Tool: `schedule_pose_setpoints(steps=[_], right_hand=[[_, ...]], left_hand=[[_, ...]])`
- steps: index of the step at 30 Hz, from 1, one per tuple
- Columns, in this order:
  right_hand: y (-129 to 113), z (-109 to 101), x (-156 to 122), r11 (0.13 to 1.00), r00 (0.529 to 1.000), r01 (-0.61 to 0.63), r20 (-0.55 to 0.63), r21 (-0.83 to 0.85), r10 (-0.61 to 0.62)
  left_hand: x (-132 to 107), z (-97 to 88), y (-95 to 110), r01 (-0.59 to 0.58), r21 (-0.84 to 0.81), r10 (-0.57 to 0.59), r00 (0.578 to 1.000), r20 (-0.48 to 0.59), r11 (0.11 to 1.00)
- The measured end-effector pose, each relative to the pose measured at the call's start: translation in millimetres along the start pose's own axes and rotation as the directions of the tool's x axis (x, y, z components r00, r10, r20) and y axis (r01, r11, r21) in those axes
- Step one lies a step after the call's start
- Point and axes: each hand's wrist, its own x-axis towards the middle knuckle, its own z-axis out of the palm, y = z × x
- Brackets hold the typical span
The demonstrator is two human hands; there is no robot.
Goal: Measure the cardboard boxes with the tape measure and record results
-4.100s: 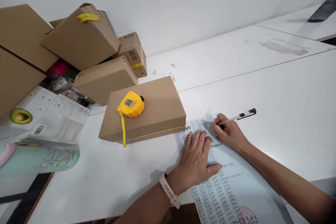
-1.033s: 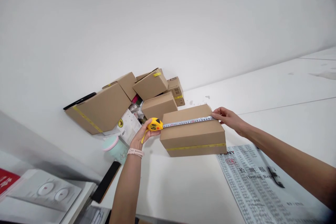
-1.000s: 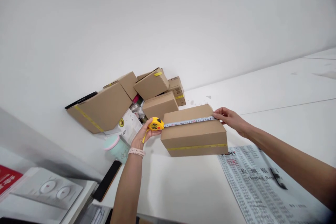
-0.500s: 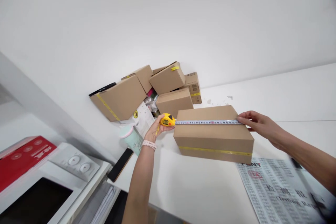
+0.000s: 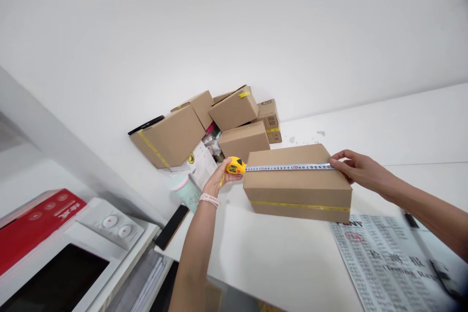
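A flat cardboard box (image 5: 298,190) with a yellow tape band lies on the white table (image 5: 285,263). My left hand (image 5: 218,180) grips the yellow tape measure case (image 5: 235,165) at the box's left edge. The metal tape blade (image 5: 288,167) stretches across the box top. My right hand (image 5: 356,169) pinches the blade's end at the box's right edge.
Several cardboard boxes (image 5: 204,124) are piled against the wall behind. A mint cup (image 5: 185,191) and a black phone (image 5: 171,226) sit left of my arm. A printed sheet (image 5: 391,263) with a pen (image 5: 438,273) lies at right. A white and red appliance (image 5: 54,239) stands at lower left.
Four seconds ago I was writing on the sheet and the tape measure lay on the box. Since a second ago the tape stays stretched across the box; my view has shifted left.
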Motion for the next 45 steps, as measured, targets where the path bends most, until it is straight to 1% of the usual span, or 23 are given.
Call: schedule_pose_setpoints(steps=[3,5,8,10,12,14,16,17,18,19,20,22,23,24,25,28,31,35,38,42,45], right_hand=[[-9,-6,5,0.985,0.999,0.043,0.036,-0.168,-0.037],[-20,-11,7,0.969,0.993,0.093,0.086,-0.227,-0.076],[-43,-17,6,0.957,0.973,0.183,0.182,-0.227,-0.143],[-61,-19,5,0.927,0.954,0.251,0.235,-0.280,-0.188],[-80,-19,5,0.866,0.920,0.348,0.309,-0.358,-0.241],[-96,-16,8,0.789,0.867,0.460,0.397,-0.406,-0.301],[-107,-12,14,0.730,0.806,0.553,0.483,-0.403,-0.343],[-110,-9,19,0.715,0.777,0.584,0.518,-0.384,-0.356],[-111,-6,24,0.717,0.762,0.598,0.531,-0.359,-0.370],[-110,-1,30,0.738,0.775,0.585,0.499,-0.337,-0.387],[-107,4,36,0.770,0.812,0.550,0.423,-0.323,-0.403],[-98,16,48,0.838,0.895,0.445,0.195,-0.314,-0.402],[-92,22,53,0.863,0.918,0.394,0.091,-0.315,-0.386],[-85,28,56,0.878,0.930,0.353,0.022,-0.322,-0.366],[-79,34,58,0.883,0.936,0.331,-0.003,-0.333,-0.352],[-67,47,60,0.873,0.939,0.328,0.025,-0.362,-0.342],[-63,52,60,0.841,0.933,0.354,0.090,-0.409,-0.348],[-62,55,65,0.782,0.934,0.354,0.145,-0.513,-0.328],[-59,57,70,0.736,0.932,0.358,0.175,-0.574,-0.316],[-58,59,71,0.679,0.920,0.387,0.217,-0.624,-0.325],[-58,61,68,0.632,0.901,0.431,0.261,-0.644,-0.347]], left_hand=[[-15,3.4,8,-0.071,0.023,0.070,0.997,0.025,0.997],[-33,8.5,12,-0.121,0.031,0.118,0.990,0.082,0.992],[-66,21.9,13,-0.154,0.047,0.139,0.963,0.229,0.987],[-87,34.6,8,-0.151,0.054,0.124,0.934,0.335,0.987],[-104,49.3,-2,-0.138,0.053,0.103,0.900,0.425,0.989],[-116,65.0,-17,-0.110,0.051,0.070,0.861,0.504,0.993],[-124,80.4,-33,-0.059,0.028,0.033,0.823,0.567,0.998],[-127,87.7,-41,-0.031,-0.005,0.028,0.817,0.576,1.000],[-128,94.7,-49,-0.010,-0.049,0.036,0.826,0.563,0.999],[-128,101.1,-55,0.001,-0.099,0.052,0.844,0.534,0.995],[-127,107.0,-61,-0.002,-0.150,0.075,0.869,0.489,0.989],[-123,117.7,-67,-0.034,-0.223,0.120,0.915,0.385,0.974],[-119,122.5,-69,-0.049,-0.245,0.133,0.931,0.339,0.968],[-115,127.2,-69,-0.060,-0.263,0.139,0.946,0.294,0.963],[-111,131.6,-69,-0.066,-0.276,0.138,0.957,0.253,0.959],[-101,143.2,-62,-0.045,-0.288,0.098,0.980,0.172,0.956],[-95,151.6,-50,-0.001,-0.282,0.039,0.991,0.131,0.960],[-89,159.2,-32,0.070,-0.245,-0.040,0.991,0.125,0.967],[-82,164.2,-23,0.107,-0.216,-0.082,0.990,0.118,0.971],[-75,168.8,-18,0.129,-0.186,-0.112,0.988,0.103,0.974],[-81,170.7,-19,0.115,-0.166,-0.100,0.990,0.096,0.979]])
